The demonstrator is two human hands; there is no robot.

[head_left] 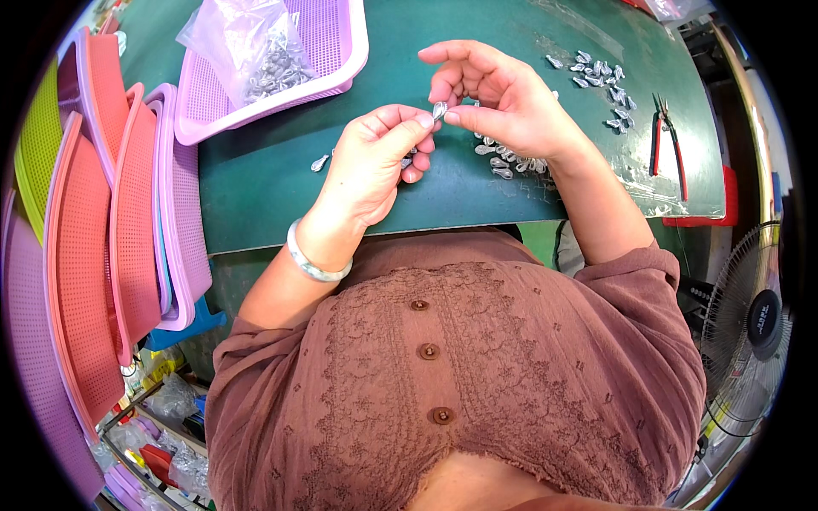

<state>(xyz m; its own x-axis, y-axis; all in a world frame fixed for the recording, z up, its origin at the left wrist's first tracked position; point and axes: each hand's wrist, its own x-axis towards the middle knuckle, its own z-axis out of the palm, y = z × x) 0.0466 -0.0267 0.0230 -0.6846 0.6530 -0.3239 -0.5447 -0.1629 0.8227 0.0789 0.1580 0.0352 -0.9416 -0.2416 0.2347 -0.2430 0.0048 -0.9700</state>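
Note:
Between the thumb and forefinger of my left hand (375, 157) is a small silver teardrop-shaped metal piece (440, 111), pointing upward. More silver shows under that hand's lower fingers; whether it is held or lies on the table cannot be made out. My right hand (503, 102) is just right of the piece, its thumb tip close to it and its fingers apart and bent. A pile of similar metal pieces (511, 159) lies partly hidden below my right hand. One loose piece (319, 163) rests left of my left wrist.
A lilac basket (189, 111) at the back left holds a clear bag (247, 43) of metal pieces. Further pieces (596, 72) lie back right, near red-handled pliers (669, 149). Stacked coloured baskets (85, 247) stand left of the green table (281, 200); a fan (750, 315) stands right.

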